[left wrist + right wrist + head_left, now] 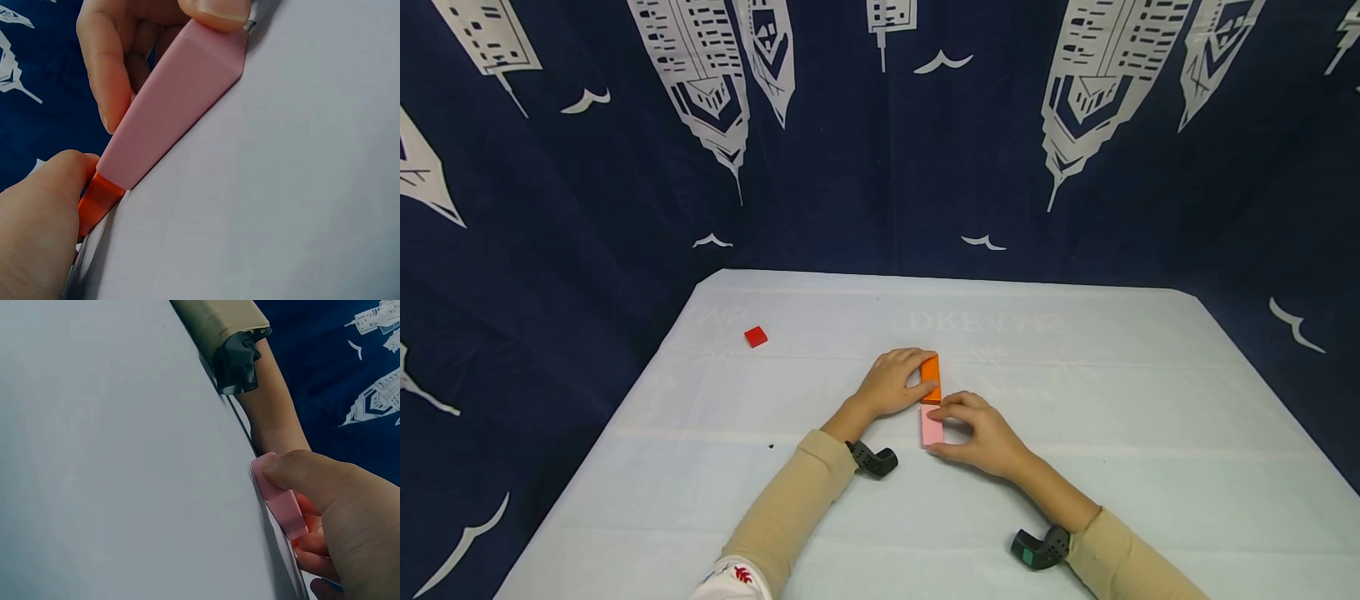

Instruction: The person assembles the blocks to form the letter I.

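Note:
In the head view an orange rectangular block [931, 377] lies on the white table, its long side pointing away from me. My left hand [889, 385] grips it from the left, thumb at the near end and fingers at the far end. Just nearer to me lies a pink block [931, 428], end to end with the orange one. The right hand [987, 437] pinches the pink block from the right between thumb and fingers. Up close in the left wrist view, the pink block [178, 106] appears to meet the orange block [100, 203].
A small red block [756, 337] sits apart at the far left of the white table [1075, 375]. A tiny dark speck [771, 446] lies left of the left forearm. Behind the table hangs a dark blue cloth [850, 183] with white building prints.

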Tool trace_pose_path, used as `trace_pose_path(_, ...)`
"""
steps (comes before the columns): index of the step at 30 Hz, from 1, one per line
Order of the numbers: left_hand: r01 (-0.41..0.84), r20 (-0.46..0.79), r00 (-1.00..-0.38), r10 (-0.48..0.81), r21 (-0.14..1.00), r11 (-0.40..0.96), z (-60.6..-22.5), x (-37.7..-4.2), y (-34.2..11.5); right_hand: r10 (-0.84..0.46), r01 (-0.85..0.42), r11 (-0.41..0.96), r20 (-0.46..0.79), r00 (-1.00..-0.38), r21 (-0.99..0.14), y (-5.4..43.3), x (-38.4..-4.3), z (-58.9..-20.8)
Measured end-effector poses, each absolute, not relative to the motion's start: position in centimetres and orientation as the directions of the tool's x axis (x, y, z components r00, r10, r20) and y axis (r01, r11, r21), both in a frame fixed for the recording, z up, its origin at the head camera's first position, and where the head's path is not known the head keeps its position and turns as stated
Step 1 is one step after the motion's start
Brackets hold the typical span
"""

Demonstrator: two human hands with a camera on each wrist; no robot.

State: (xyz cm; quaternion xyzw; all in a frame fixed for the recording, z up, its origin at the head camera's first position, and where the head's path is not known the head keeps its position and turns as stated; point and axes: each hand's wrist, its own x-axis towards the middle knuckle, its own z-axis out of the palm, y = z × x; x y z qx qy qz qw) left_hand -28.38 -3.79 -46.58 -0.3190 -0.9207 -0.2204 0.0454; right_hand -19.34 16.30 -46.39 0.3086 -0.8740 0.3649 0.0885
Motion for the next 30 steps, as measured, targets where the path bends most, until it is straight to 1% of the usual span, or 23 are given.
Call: trace_pose_path(30,0.608,0.229,-0.792,0.567,0.380,0.697,-46.73,-28.47,-3.80,-0.446,-0.602,0.545,0.406,-0.798,-0.584,16.16,-19.90,-46.54)
